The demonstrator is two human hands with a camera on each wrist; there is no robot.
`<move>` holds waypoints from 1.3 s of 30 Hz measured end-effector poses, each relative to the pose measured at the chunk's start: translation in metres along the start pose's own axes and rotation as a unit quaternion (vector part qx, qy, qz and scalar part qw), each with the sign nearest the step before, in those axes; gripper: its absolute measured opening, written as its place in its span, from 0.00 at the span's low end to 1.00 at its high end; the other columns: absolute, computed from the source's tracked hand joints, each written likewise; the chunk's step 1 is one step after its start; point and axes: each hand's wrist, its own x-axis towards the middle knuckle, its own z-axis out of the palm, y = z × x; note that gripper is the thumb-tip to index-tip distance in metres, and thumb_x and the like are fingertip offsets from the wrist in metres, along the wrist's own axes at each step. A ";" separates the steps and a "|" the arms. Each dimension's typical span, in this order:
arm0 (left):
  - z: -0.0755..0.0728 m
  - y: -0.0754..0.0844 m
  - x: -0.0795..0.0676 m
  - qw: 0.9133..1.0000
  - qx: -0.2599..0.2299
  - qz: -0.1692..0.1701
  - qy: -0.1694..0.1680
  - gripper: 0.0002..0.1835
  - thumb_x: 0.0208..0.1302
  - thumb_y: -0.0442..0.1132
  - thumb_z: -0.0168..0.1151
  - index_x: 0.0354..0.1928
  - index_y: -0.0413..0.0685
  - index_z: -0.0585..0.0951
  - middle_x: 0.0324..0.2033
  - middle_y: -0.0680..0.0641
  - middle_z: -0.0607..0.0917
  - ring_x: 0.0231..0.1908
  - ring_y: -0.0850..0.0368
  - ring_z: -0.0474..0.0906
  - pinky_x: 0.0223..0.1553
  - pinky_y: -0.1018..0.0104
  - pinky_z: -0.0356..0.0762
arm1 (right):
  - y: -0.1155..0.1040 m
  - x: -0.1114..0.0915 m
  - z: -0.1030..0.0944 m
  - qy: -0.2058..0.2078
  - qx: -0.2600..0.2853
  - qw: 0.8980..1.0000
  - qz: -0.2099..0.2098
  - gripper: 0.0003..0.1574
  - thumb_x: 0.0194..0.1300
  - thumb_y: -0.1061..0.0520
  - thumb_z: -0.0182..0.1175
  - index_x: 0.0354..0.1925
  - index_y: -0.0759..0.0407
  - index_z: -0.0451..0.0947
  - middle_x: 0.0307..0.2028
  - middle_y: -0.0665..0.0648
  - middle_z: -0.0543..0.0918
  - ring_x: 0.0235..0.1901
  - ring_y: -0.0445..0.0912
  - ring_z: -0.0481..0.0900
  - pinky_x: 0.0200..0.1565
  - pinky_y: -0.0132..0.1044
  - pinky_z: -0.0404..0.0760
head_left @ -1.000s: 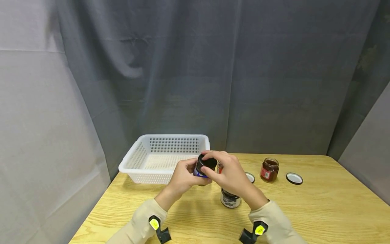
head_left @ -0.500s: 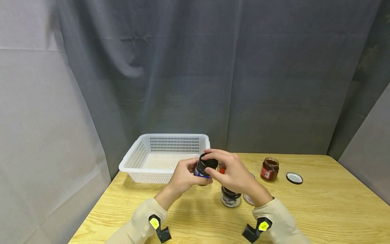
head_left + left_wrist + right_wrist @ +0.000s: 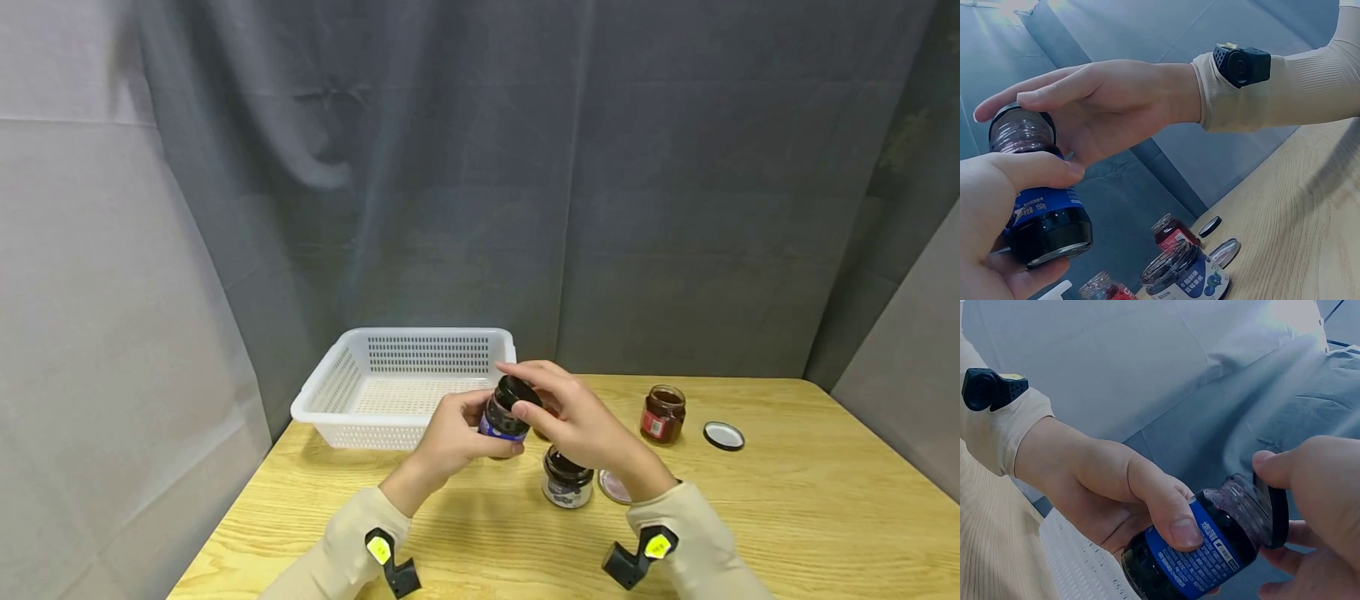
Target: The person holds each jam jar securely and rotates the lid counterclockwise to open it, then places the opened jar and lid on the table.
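My left hand (image 3: pixel 450 442) grips a small glass jar (image 3: pixel 501 427) with a blue label and dark contents, held tilted above the table. My right hand (image 3: pixel 581 421) pinches its black lid (image 3: pixel 517 390) by the edge. In the right wrist view the lid (image 3: pixel 1277 515) tips away from the jar's threaded mouth; one side still looks close to the rim. Below the right hand an uncovered jar of dark jam (image 3: pixel 567 492) stands on the table, its label showing blueberries in the left wrist view. A loose lid (image 3: pixel 613 487) lies beside it, partly behind the right wrist.
A white perforated basket (image 3: pixel 375 437) stands at the back left. Right of the hands are an uncovered red-labelled jar (image 3: pixel 663 415) and an upturned lid (image 3: pixel 723 436). Another red-labelled jar (image 3: pixel 1105 289) is mostly hidden behind the right hand in the head view.
The black lid has gone from sitting on the jar's mouth to tilting up off it. My right hand has turned and shifted slightly right; the left keeps its grip.
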 end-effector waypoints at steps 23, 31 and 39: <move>0.000 0.007 0.001 1.000 0.000 0.007 0.019 0.30 0.46 0.31 0.83 0.56 0.46 0.87 0.43 0.47 0.89 0.39 0.50 0.85 0.41 0.61 0.84 | -0.002 -0.002 -0.012 0.048 0.136 0.989 0.025 0.24 0.74 0.69 0.58 0.66 0.71 0.69 0.58 0.64 0.77 0.60 0.52 0.78 0.60 0.38 0.78; -0.002 0.010 0.001 1.000 -0.011 0.005 0.021 0.29 0.46 0.30 0.83 0.55 0.43 0.87 0.43 0.46 0.89 0.39 0.50 0.85 0.41 0.62 0.84 | 0.000 -0.004 -0.014 0.073 0.164 0.984 0.021 0.25 0.70 0.71 0.62 0.63 0.71 0.70 0.58 0.61 0.76 0.60 0.49 0.78 0.61 0.40 0.77; -0.004 0.014 0.001 1.000 -0.012 0.020 0.020 0.27 0.48 0.29 0.82 0.54 0.40 0.87 0.42 0.45 0.90 0.39 0.49 0.85 0.42 0.61 0.84 | 0.000 -0.007 -0.016 0.084 0.184 0.979 0.029 0.25 0.68 0.71 0.66 0.59 0.71 0.69 0.58 0.62 0.76 0.58 0.50 0.80 0.57 0.39 0.80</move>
